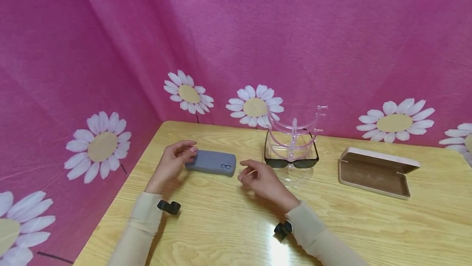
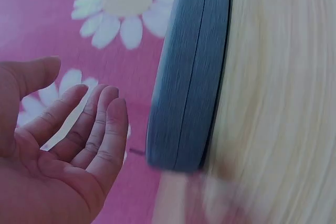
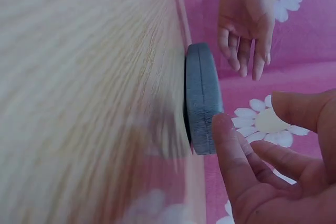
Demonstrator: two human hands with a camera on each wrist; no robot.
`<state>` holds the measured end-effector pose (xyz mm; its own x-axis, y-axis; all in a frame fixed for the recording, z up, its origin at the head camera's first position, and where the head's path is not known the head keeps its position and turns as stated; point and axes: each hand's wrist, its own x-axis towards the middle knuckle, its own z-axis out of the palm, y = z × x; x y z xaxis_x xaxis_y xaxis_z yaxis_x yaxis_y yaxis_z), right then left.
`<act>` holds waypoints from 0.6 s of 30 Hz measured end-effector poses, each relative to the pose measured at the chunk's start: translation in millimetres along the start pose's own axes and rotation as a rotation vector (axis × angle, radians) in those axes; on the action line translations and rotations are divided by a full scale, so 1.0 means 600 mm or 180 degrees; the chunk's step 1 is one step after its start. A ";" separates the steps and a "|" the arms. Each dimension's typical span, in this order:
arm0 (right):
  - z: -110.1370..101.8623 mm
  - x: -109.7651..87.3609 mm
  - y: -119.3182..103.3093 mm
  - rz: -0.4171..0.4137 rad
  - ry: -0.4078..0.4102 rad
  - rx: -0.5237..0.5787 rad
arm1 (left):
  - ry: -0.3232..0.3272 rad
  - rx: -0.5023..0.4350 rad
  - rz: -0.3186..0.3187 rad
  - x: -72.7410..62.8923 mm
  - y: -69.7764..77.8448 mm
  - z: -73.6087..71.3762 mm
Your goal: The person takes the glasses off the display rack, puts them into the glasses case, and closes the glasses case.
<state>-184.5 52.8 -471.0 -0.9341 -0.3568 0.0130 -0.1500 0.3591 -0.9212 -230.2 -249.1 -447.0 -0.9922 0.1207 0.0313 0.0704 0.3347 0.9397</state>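
Head view: a closed blue-grey eyeglass case [image 1: 211, 162] lies flat on the tabletop [image 1: 221, 229], between the person's two hands. The left hand [image 1: 170, 165] is by its left end and the right hand [image 1: 266, 182] just beyond its right end. The fingers of both are loosely bent and grip nothing. The left wrist view shows a gap between the left hand and the case; in the right wrist view a right fingertip overlaps the case's outline, and contact cannot be confirmed.

The hands appear placed at opposite ends so that either has access to the case. Its broad face rests downward, presumably for stability. Black-framed sunglasses [image 1: 307, 163] sit on a clear pink display stand [image 1: 294, 135], lenses towards the person, apparently for support with the temples spread. At right, a hinged case [image 1: 376, 176] lies open, lid raised at the rear, leaving its brown interior accessible.

The closed case's long axis runs left to right, its right end slightly nearer the person; a printed glasses outline marks that end.
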 end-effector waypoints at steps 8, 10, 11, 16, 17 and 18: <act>-0.038 -0.044 -0.005 -0.0018 0.0027 -0.0077 | -0.0346 -0.0199 0.0028 -0.009 0.015 0.042; -0.050 -0.055 -0.006 -0.0001 0.0107 -0.0076 | -0.0379 -0.0222 0.0031 -0.011 0.019 0.048; -0.056 -0.060 -0.006 0.0017 0.0151 -0.0082 | -0.0385 -0.0241 0.0022 -0.012 0.021 0.051; -0.086 -0.084 0.002 0.0066 0.0266 -0.0120 | -0.0447 -0.0242 -0.0010 -0.017 0.028 0.065; -0.092 -0.090 0.004 0.0066 0.0287 -0.0128 | -0.0477 -0.0228 0.0001 -0.018 0.029 0.068; -0.099 -0.095 0.006 0.0056 0.0301 -0.0140 | -0.0509 -0.0214 0.0013 -0.019 0.030 0.071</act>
<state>-151.1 125.6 -452.2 -0.9628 -0.2680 0.0354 -0.1454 0.4030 -0.9036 -213.2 -204.5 -445.3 -0.9625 0.2707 -0.0145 0.0619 0.2713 0.9605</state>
